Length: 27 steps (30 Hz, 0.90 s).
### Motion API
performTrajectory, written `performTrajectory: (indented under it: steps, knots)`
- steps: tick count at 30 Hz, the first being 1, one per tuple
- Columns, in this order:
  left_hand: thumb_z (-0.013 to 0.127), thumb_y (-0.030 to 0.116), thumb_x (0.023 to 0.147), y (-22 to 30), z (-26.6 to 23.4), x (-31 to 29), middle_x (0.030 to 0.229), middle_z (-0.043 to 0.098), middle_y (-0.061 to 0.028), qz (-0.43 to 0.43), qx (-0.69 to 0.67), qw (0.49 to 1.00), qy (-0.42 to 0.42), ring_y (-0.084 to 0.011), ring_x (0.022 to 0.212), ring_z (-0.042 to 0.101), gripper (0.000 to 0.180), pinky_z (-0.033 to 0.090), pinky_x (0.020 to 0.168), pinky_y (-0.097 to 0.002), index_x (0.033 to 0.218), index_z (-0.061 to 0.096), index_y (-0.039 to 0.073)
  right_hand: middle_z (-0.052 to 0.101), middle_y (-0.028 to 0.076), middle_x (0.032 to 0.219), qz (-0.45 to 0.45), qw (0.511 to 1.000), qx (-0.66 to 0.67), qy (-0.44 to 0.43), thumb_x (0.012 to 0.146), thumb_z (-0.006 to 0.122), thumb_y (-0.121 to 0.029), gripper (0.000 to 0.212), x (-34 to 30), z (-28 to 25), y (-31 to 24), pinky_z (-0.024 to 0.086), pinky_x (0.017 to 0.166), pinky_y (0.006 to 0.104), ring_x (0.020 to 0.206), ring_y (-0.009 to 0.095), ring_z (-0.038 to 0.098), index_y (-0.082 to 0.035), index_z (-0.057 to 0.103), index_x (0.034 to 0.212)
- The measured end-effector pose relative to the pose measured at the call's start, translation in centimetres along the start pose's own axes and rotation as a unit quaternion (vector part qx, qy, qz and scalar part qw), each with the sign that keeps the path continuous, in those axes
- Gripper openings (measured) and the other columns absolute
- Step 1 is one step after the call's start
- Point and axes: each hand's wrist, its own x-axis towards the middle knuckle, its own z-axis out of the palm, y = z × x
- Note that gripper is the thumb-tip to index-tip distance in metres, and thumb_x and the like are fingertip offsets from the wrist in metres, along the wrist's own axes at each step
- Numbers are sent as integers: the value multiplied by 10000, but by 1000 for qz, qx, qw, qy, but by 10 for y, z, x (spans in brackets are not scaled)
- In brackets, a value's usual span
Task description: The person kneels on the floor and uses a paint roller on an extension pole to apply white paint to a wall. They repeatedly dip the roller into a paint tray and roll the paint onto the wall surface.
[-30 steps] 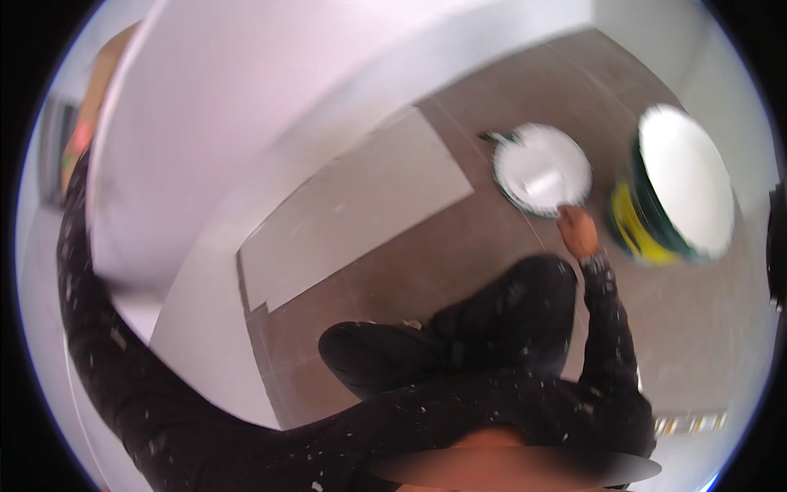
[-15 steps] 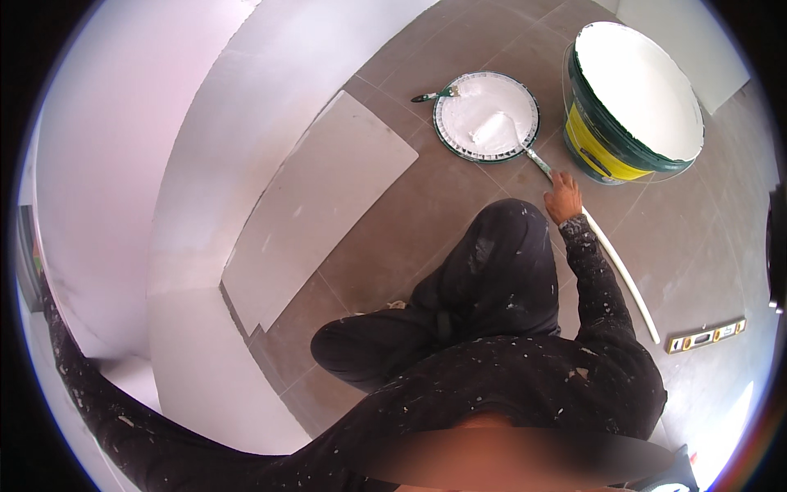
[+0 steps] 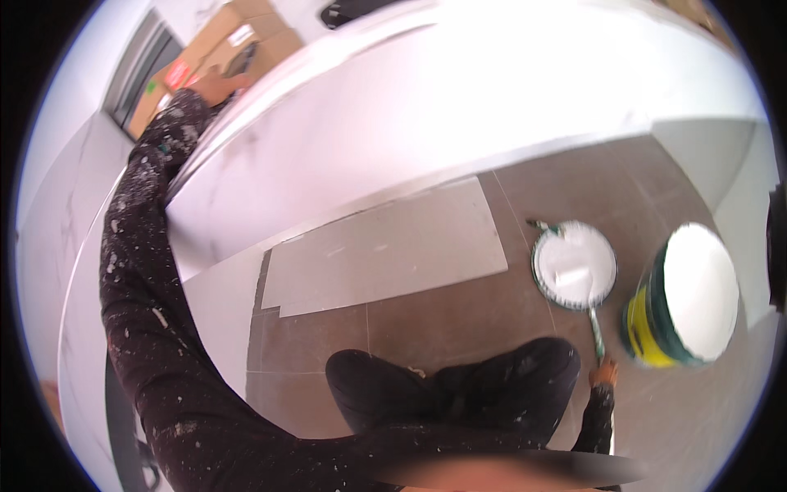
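The left hand (image 3: 216, 85) has come into view near a cardboard box (image 3: 221, 37), its grip impossible to tell; the right hand (image 3: 604, 374) curls round the paint roller (image 3: 596, 330), whose head lies ahead on a white-coated lid (image 3: 602, 251).

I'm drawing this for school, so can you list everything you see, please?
Bucket: 1, green and yellow, right
Lid: 1, green-rimmed with white paint, left of bucket
Brush: 1, dark green handle, at lid's far edge
Roller: 1, white head, on lid
Floor: 1, brown, underneath
Board: 1, pale grey, middle
Big panel: 1, white, above board
Cardboard: count unclear, brown, upper left
Left hand: 1, bare, by cardboard
Right hand: 1, bare, on roller's handle
Sleeves: 2, black, left and right
Legs: 2, dark, bottom
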Motion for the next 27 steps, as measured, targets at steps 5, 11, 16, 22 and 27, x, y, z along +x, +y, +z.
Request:
performTrajectory:
  steps: [5, 11, 16, 22, 27]
  knots:
    - [633, 712, 753, 14, -25, -46, 1354, 510, -321, -18, -45, 998, -27, -310, 974, 607, 1176, 495, 737, -332, 1522, 271, -100, 502, 177, 1386, -22, 1000, -12, -8, 834, 634, -104, 587, 9, -8, -1, 472, 1056, 474, 1235, 388, 560, -172, 497, 1400]
    - [591, 655, 835, 36, 5, -39, 1432, 481, -289, 108, -9, 994, -35, -388, 1334, 480, 1002, 376, 1109, -403, 1469, 363, -87, 665, 196, 1178, -49, 997, -34, 38, 910, 628, -164, 312, 18, 19, 34, 545, 929, 464, 1121, 367, 653, -81, 618, 1211]
    - [604, 590, 844, 73, 24, -48, 1381, 509, -265, 208, -7, 977, -48, -377, 1274, 507, 899, 400, 1065, -404, 1430, 405, -63, 695, 248, 1067, -71, 997, -4, 25, 896, 616, -199, 353, -36, -7, 54, 542, 889, 516, 1038, 427, 670, -83, 561, 1224]
    - [620, 512, 855, 91, 25, -113, 1320, 542, -237, 289, 13, 957, -25, -363, 1203, 539, 777, 429, 1011, -405, 1382, 456, -34, 701, 274, 965, -27, 999, 37, 0, 905, 635, -324, 384, -95, -67, -11, 524, 837, 557, 958, 467, 674, -110, 551, 1214]
    - [634, 447, 864, 109, 30, -168, 1269, 570, -213, 362, 22, 932, -2, -352, 1143, 567, 675, 454, 966, -406, 1342, 498, -10, 701, 250, 902, -138, 984, 110, -21, 904, 649, -321, 431, -80, -86, -43, 551, 704, 503, 766, 394, 701, -35, 586, 1221]
